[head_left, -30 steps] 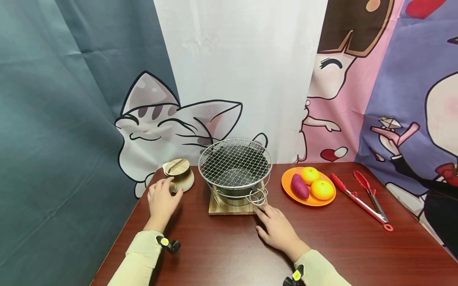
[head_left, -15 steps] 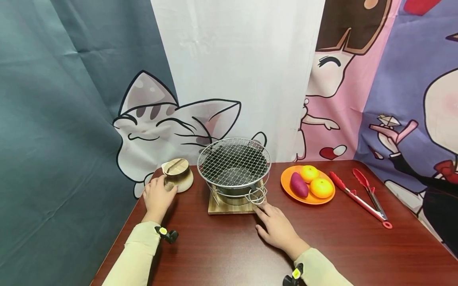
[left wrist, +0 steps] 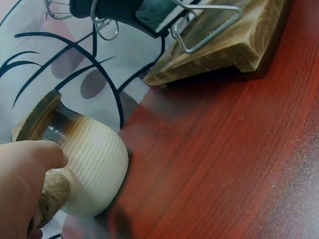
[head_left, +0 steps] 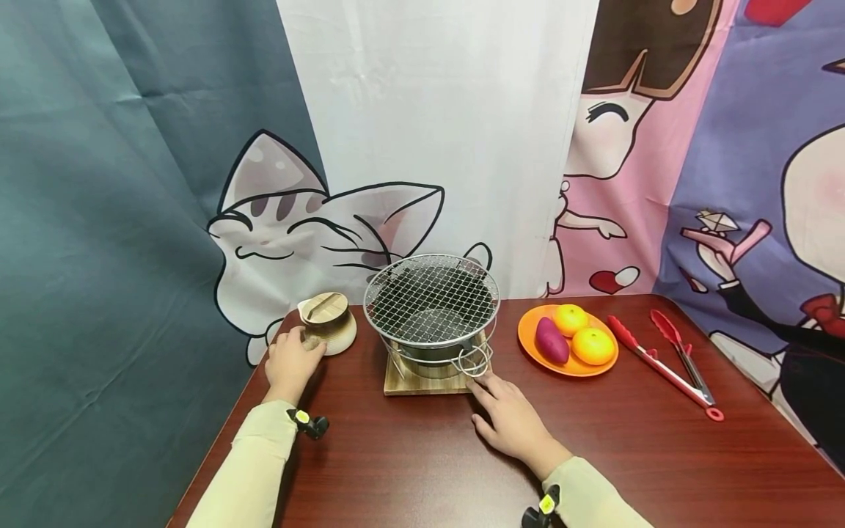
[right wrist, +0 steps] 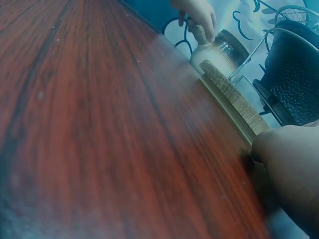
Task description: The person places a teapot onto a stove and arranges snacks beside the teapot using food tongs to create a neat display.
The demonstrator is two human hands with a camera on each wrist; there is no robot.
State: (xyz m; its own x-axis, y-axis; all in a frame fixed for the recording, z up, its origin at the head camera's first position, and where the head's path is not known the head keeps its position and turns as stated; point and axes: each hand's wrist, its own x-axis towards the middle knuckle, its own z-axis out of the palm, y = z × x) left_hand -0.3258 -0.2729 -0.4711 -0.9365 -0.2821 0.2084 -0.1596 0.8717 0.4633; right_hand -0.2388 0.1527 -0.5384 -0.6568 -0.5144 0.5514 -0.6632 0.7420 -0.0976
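Note:
My left hand (head_left: 290, 367) grips the twine-wrapped side handle (left wrist: 54, 191) of a small ceramic teapot (head_left: 338, 336). This pot is cream and ribbed below, brown at the neck, with a flat wooden lid on top. In the left wrist view the thumb lies over the handle; most of the other fingers are hidden. My right hand (head_left: 511, 422) rests its fingertips at the front right corner of a wooden board (head_left: 429, 385), the fingers nearly straight. A dark tabletop stove (head_left: 429, 353) in a wire frame stands on that board, topped by a round wire mesh grill (head_left: 432, 301).
Right of the stove, an orange plate (head_left: 569, 372) holds a purple sweet potato (head_left: 551, 341) and two oranges (head_left: 594, 347). Red-handled tongs (head_left: 673, 378) lie spread farther right. A printed curtain (head_left: 449, 110) hangs behind the reddish-brown table (head_left: 409, 462).
My left hand has moved slightly left and closed round the teapot's handle. The right hand stays at the board's corner, and the teapot stays in its place.

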